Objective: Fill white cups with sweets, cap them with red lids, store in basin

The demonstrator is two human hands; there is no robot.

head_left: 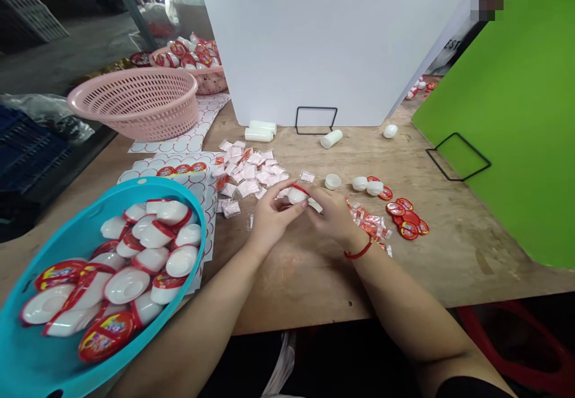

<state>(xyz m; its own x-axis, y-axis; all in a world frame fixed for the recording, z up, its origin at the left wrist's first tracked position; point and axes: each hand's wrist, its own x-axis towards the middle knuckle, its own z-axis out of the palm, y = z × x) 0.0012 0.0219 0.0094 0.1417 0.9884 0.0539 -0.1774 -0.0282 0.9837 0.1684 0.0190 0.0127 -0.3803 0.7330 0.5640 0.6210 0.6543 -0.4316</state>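
Holding one cup (297, 195): two hands (271, 211) (332, 213)

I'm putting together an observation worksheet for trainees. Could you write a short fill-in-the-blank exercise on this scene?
1. The left hand and right hand hold a white cup with a ____ edge.
2. The bracelet is on the ____ wrist.
3. The large panel at the picture's right edge is ____.
4. The perforated basket beyond the turquoise tub is ____.

Missing words: red; right; green; pink.
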